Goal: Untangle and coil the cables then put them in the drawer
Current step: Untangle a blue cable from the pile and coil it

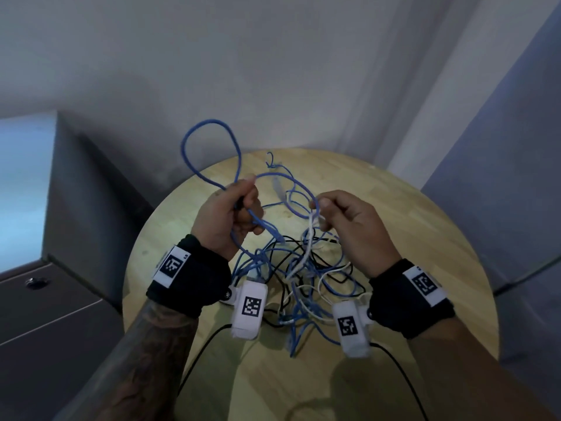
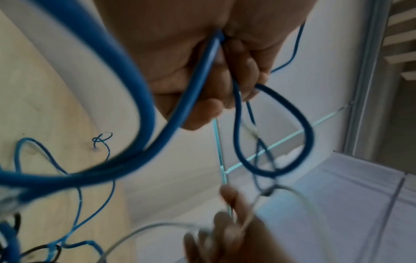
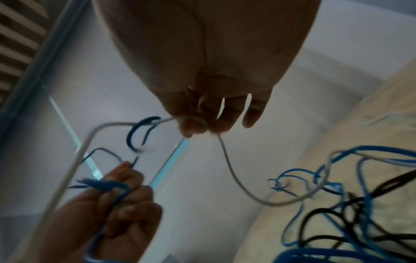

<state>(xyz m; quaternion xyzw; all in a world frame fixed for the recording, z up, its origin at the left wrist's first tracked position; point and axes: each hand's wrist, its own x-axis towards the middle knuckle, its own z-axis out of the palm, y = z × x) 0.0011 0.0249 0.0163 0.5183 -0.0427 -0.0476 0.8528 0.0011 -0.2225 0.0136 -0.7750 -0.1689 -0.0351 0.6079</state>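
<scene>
A tangle of blue, white and black cables [image 1: 299, 268] lies on the round wooden table [image 1: 425, 238]. My left hand [image 1: 230, 211] is raised above it and grips a thick blue cable [image 1: 209, 153], whose loop rises past the table's far edge. The same blue cable [image 2: 195, 78] runs through my curled left fingers [image 2: 243, 58]. My right hand [image 1: 343, 214] pinches a thin white cable [image 1: 311, 226] between thumb and fingertips, with a blue strand looping beside it. The right wrist view shows the white cable [image 3: 227, 160] hanging from my right fingertips [image 3: 193, 124] toward the pile.
A grey cabinet with drawer fronts [image 1: 45, 314] stands left of the table. A grey upholstered surface [image 1: 522, 177] sits on the right. White walls meet in the corner behind. Black camera cords [image 1: 206, 344] trail from my wrists over the table's near edge.
</scene>
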